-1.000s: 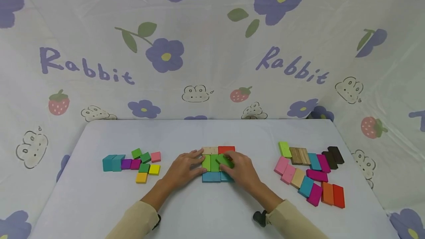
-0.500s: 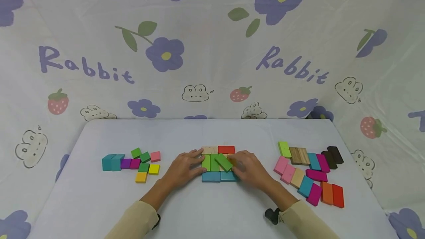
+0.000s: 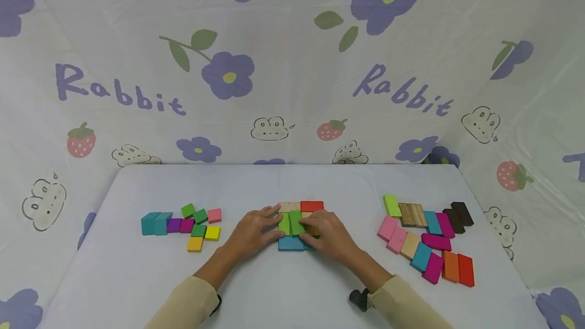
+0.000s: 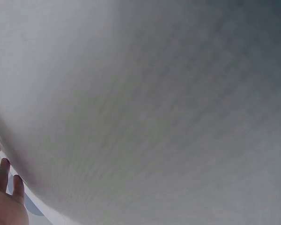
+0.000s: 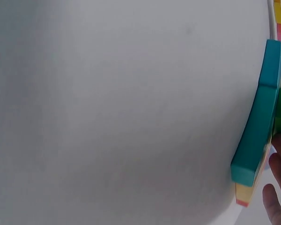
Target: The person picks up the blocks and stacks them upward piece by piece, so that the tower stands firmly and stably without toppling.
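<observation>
Head view | my right hand [image 3: 331, 233] is pinching a green block [image 3: 296, 223] | my left hand [image 3: 253, 231], thumb and fingers apart, is resting against a lime block [image 3: 284, 224]

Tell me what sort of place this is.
It looks like a small indoor tabletop play or recording corner, though that's a guess: a plain white table before a flower-printed cloth backdrop, with colored blocks laid out in groups.

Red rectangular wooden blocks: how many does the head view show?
2: the central red block, just beyond the right hand; the far-right red block, beside an orange rectangular wooden block. Others may be hidden.
</observation>
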Tool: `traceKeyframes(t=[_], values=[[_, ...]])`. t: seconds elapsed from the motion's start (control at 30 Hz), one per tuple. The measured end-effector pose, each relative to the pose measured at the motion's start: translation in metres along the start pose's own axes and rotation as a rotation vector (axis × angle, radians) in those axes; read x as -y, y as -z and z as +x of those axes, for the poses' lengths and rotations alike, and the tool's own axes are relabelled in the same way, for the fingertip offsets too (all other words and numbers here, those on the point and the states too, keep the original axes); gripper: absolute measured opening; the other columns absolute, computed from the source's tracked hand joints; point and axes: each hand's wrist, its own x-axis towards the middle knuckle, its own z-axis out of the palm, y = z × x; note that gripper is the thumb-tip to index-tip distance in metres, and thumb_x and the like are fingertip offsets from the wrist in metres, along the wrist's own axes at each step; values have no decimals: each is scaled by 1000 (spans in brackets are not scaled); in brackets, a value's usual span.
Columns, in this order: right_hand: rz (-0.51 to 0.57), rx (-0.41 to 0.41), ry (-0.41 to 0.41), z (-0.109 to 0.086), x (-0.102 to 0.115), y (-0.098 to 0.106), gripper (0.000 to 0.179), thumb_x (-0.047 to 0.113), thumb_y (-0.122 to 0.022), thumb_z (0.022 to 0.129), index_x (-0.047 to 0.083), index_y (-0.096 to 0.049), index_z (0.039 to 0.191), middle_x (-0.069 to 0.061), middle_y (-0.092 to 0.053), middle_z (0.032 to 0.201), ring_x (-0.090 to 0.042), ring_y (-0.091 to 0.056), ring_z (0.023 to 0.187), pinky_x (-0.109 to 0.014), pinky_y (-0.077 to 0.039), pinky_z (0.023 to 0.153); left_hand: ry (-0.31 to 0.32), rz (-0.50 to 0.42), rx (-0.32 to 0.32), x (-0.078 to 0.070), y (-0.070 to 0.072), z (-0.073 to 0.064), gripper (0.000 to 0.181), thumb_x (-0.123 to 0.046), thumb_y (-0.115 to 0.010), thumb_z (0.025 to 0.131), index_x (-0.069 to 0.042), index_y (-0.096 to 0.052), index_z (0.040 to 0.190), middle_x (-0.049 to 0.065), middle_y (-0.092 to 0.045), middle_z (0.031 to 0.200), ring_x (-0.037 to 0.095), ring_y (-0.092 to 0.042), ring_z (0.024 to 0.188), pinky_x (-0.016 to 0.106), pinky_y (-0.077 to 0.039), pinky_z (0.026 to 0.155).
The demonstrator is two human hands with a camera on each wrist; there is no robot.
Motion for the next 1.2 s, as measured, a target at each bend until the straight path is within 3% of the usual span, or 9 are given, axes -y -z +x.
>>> traceKeyframes(t=[0.4, 0.9, 1.1, 1.2], values=[[-45, -15, -49, 7, 10, -8, 35, 28, -82, 83, 9, -76, 112, 0, -74, 100, -16, -63, 98, -36, -53, 87, -5, 19, 7, 2, -1, 1, 56, -41, -71, 91, -10, -59, 137, 1, -47, 151, 27, -44, 140, 50, -34, 114], [-35, -16, -43, 5, 8, -8, 36, 27, -81, 84, 10, -75, 115, 0, -74, 105, -16, -64, 102, -37, -52, 92, 4, 20, 8, 0, -1, 0, 56, -39, -72, 91, -11, -59, 137, 1, -48, 151, 27, -44, 140, 51, -34, 114], [-17, -74, -70, -4, 0, 4, 32, 26, -79, 86, 10, -74, 114, -1, -73, 108, -19, -65, 104, -40, -53, 92, 4, 24, 5, 0, -1, 0, 56, -41, -72, 91, -11, -59, 137, 1, -47, 151, 27, -44, 140, 51, -35, 113], [-27, -91, -130, -11, -10, 17, 33, 26, -79, 86, 10, -73, 115, -2, -73, 110, -21, -65, 106, -41, -55, 91, 7, 31, 8, 1, -2, 0, 56, -42, -71, 92, -12, -58, 138, 1, -47, 152, 26, -43, 140, 50, -35, 113]])
